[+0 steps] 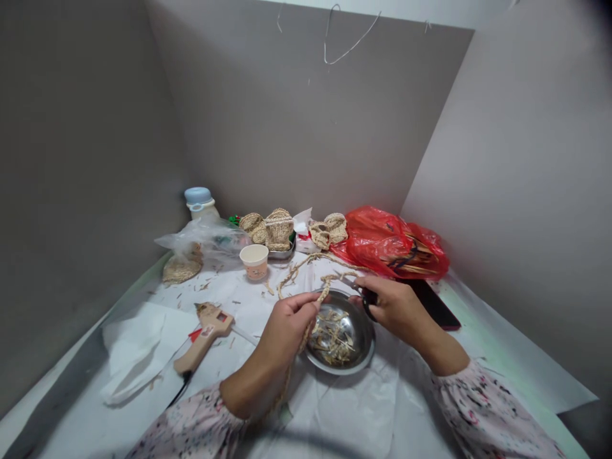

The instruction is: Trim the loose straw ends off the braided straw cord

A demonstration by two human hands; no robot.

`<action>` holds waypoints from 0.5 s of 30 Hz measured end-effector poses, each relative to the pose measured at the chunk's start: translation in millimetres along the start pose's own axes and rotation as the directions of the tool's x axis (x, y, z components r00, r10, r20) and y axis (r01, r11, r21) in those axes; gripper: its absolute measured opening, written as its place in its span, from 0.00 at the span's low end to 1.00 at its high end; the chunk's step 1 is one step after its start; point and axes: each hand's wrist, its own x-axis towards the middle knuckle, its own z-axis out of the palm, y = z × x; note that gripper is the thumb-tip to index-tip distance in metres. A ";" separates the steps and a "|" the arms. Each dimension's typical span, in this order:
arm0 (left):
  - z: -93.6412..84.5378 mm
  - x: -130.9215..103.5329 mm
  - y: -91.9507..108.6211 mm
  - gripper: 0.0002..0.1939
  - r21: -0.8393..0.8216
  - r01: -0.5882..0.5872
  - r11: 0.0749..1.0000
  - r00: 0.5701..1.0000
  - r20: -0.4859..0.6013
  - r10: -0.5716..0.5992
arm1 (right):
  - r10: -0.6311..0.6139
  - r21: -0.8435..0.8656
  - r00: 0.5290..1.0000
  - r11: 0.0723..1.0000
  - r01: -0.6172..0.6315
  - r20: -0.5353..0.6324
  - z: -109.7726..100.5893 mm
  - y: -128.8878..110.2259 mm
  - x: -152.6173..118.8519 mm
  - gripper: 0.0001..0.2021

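Observation:
My left hand (292, 320) pinches a braided straw cord (324, 292) between thumb and fingers, over the left rim of a steel bowl (368, 354). The cord loops behind the bowl, and another length hangs below my left hand. My right hand (393, 306) is closed round the dark handles of a pair of scissors (367, 301). Their blades point left, close to the raised part of the cord; whether they touch it I cannot tell. Short straw clippings (335, 338) lie in the bowl.
A glue gun (205, 338) and crumpled white paper (136, 350) lie left. Behind stand a paper cup (255, 262), a blue-lidded bottle (198, 201), woven straw pieces (278, 231) and a red plastic bag (377, 239). A dark flat object (433, 304) lies right. Grey panels enclose the table.

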 end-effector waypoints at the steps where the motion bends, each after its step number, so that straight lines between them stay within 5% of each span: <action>1: 0.0 0.2 0.3 0.16 -0.005 0.002 1.000 1.000 -0.004 -0.002 | 0.068 0.106 0.998 0.992 -0.069 0.006 1.1 -3.6 1.4 0.09; 6: -0.3 0.0 0.8 0.16 -0.033 0.001 0.999 1.000 0.020 0.000 | 0.351 0.511 0.906 0.749 -0.422 0.235 5.5 -28.4 8.8 0.15; 13: -5.7 -0.6 5.2 0.15 -0.029 -0.030 0.999 0.999 -0.012 0.029 | 0.235 0.476 0.721 0.612 -0.631 0.652 -14.3 -42.0 2.2 0.11; 15: -6.3 -0.9 5.1 0.15 -0.039 -0.026 0.999 1.000 -0.011 0.025 | 0.253 0.470 0.721 0.612 -0.635 0.645 -16.1 -42.4 -0.9 0.11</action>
